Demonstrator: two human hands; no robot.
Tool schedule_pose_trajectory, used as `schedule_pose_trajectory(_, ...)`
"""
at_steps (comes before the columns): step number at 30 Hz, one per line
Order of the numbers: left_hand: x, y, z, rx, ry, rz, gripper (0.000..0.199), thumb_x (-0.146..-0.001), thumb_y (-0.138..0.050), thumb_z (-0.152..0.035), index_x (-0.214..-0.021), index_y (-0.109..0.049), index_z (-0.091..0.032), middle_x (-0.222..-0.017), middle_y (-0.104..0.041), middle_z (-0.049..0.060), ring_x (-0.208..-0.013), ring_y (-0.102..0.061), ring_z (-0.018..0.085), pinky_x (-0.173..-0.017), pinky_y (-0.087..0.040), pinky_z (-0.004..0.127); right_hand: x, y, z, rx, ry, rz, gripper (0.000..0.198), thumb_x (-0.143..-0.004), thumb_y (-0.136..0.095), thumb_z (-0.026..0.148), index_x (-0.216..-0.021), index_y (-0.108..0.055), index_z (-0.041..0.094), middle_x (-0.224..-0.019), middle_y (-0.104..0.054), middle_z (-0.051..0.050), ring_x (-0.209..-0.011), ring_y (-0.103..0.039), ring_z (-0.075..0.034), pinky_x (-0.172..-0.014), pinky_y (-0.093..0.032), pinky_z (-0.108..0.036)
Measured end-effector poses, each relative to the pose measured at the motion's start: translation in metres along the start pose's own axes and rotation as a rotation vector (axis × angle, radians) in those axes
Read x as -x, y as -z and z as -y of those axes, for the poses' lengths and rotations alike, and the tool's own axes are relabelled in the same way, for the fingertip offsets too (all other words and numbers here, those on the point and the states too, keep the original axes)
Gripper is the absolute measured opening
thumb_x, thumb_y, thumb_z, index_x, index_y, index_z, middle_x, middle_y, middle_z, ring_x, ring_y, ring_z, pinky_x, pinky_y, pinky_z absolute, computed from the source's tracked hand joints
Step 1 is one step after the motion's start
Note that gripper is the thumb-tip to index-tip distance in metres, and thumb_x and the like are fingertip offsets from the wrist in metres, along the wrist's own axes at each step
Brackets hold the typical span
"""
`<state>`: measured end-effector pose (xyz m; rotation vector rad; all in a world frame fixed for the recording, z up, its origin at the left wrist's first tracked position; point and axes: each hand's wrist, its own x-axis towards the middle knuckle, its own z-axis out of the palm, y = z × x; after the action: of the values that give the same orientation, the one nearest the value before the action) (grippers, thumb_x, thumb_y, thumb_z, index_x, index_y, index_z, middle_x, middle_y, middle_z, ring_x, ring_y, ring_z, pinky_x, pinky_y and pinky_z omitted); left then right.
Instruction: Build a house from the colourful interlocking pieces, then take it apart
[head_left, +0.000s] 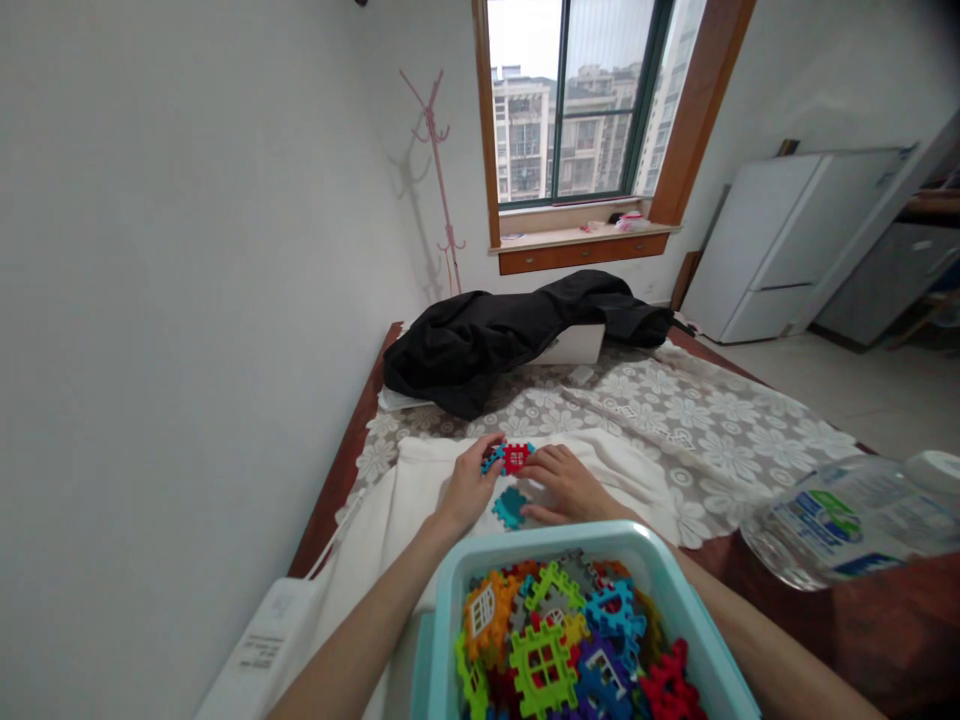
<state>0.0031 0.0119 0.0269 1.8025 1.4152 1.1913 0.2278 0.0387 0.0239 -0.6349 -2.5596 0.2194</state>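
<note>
On the white cloth [420,475], red and blue interlocking building blocks [516,457] are joined in a short row. The red middle block has a white window pattern. My left hand [469,488] closes its thumb and fingers on the blue left end. My right hand [566,485] has its fingertips at the right end of the row. Its thumb is stretched out apart from the fingers, beside a loose teal block [510,508]. A light blue plastic bin [445,620] stands between my forearms, filled with building blocks in several colours, among them a lime window block [544,668].
A large clear plastic bottle [840,520] stands to the right. Black fabric [517,325] lies over a white box [574,345] at the far side. A lace tablecloth [720,420] covers the table. A white power strip [266,640] lies at the lower left by the wall.
</note>
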Motion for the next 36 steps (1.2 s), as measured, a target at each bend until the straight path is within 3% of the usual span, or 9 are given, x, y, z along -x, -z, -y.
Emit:
schedule_pose_trajectory(4, 0.0, 0.001, 0.001, 0.03, 0.017, -0.01, 0.037, -0.092, -0.059, -0.016, -0.128, -0.064, -0.021, -0.126, -0.073, 0.009, -0.111, -0.07, 0.021, -0.103, -0.055, 0.041, -0.003, -0.011, 0.008, 0.063, 0.05, 0.191, 0.037, -0.1, -0.064, 0.04, -0.134, -0.064, 0.025, -0.127, -0.069, -0.012, -0.118, -0.059, -0.032, -0.099, -0.046, -0.046)
schedule_pose_trajectory(7, -0.001, 0.001, 0.002, 0.071, 0.045, -0.026, 0.035, -0.092, -0.059, -0.017, -0.127, -0.064, -0.02, -0.123, -0.073, 0.009, -0.109, -0.07, 0.021, -0.099, -0.057, 0.04, -0.003, -0.013, 0.009, 0.013, 0.01, 0.216, 0.04, -0.097, -0.068, 0.051, -0.126, -0.068, 0.024, -0.128, -0.068, -0.012, -0.121, -0.059, -0.032, -0.101, -0.046, -0.047)
schedule_pose_trajectory(12, -0.002, 0.0, 0.004, 0.102, 0.067, -0.05, 0.03, -0.092, -0.06, -0.019, -0.122, -0.065, -0.02, -0.116, -0.074, 0.009, -0.104, -0.071, 0.02, -0.093, -0.059, 0.037, 0.0, -0.009, 0.008, -0.034, -0.038, 0.201, 0.062, -0.093, -0.067, 0.06, -0.142, -0.057, 0.022, -0.137, -0.065, -0.014, -0.127, -0.058, -0.034, -0.106, -0.044, -0.051)
schedule_pose_trajectory(18, -0.002, 0.001, 0.002, 0.138, 0.126, -0.095, 0.026, -0.092, -0.059, -0.021, -0.117, -0.065, -0.021, -0.116, -0.073, 0.007, -0.093, -0.074, 0.018, -0.085, -0.06, 0.032, 0.0, -0.01, 0.007, -0.081, -0.055, 0.094, 0.052, -0.087, -0.076, 0.05, -0.128, -0.062, 0.02, -0.124, -0.068, -0.014, -0.116, -0.063, -0.033, -0.097, -0.049, -0.047)
schedule_pose_trajectory(23, -0.001, 0.004, -0.001, 0.047, 0.173, -0.141, 0.03, -0.093, -0.053, -0.016, -0.119, -0.065, -0.022, -0.114, -0.073, 0.006, -0.09, -0.072, 0.017, -0.082, -0.057, 0.031, 0.005, -0.006, -0.008, -0.068, -0.129, 0.017, 0.061, -0.084, -0.081, 0.046, -0.134, -0.056, 0.019, -0.125, -0.065, -0.016, -0.11, -0.064, -0.033, -0.093, -0.053, -0.047)
schedule_pose_trajectory(27, 0.001, 0.005, -0.005, -0.055, 0.153, -0.1, 0.033, -0.093, -0.052, -0.016, -0.122, -0.067, -0.022, -0.114, -0.074, 0.007, -0.097, -0.07, 0.02, -0.088, -0.055, 0.033, 0.011, 0.0, -0.02, -0.073, -0.161, -0.016, 0.058, -0.091, -0.074, 0.047, -0.137, -0.053, 0.02, -0.126, -0.063, -0.016, -0.109, -0.064, -0.032, -0.093, -0.053, -0.048)
schedule_pose_trajectory(32, 0.003, 0.003, 0.001, -0.122, 0.1, 0.034, 0.042, -0.087, -0.071, -0.038, -0.125, -0.071, -0.02, -0.104, -0.076, 0.006, -0.09, -0.069, 0.021, -0.086, -0.053, 0.033, 0.01, 0.005, -0.019, -0.094, -0.175, -0.003, 0.051, -0.093, -0.073, 0.05, -0.131, -0.057, 0.021, -0.119, -0.065, -0.013, -0.108, -0.063, -0.031, -0.094, -0.052, -0.046)
schedule_pose_trajectory(36, 0.003, 0.002, 0.013, -0.12, 0.129, 0.12, 0.03, -0.085, -0.072, -0.04, -0.108, -0.078, -0.02, -0.098, -0.078, 0.007, -0.089, -0.07, 0.023, -0.081, -0.053, 0.032, 0.009, 0.009, -0.013, -0.103, -0.147, 0.019, 0.048, -0.091, -0.074, 0.052, -0.126, -0.061, 0.021, -0.116, -0.065, -0.012, -0.105, -0.063, -0.03, -0.092, -0.051, -0.044)
